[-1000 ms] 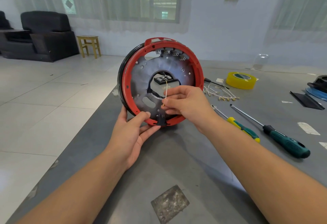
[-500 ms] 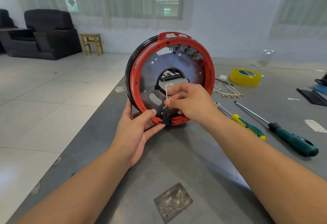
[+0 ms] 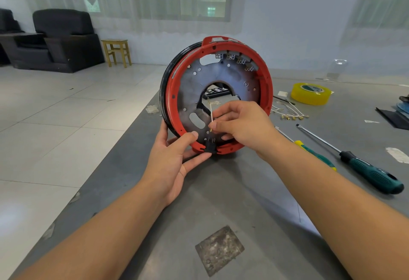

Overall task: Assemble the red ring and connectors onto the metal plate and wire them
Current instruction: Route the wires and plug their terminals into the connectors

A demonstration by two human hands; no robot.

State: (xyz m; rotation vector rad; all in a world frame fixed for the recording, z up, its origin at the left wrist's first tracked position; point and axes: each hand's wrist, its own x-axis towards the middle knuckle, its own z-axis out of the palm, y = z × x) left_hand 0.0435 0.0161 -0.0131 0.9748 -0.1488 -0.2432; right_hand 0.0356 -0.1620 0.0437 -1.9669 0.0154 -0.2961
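At the far left, beyond the grey table, a black armchair was cut off by the frame edge, with a small wooden stool to its right. Near the table's left edge the left hand gripped the bottom of the red ring, thumb on its front face and fingers curled behind, holding it upright on its rim. The metal plate sat inside the ring; small grey connectors lined its upper edge, too small to make out in detail. A black connector sat at the ring's bottom, partly hidden by the fingers. The right hand pinched a thin white wire between thumb and fingertips just above that connector; the wire's lower end was hard to see. Farther right lay loose wires with brass terminals, a yellow tape roll whose label was unreadable, a yellow-green screwdriver partly hidden by the right forearm, and a dark green screwdriver.
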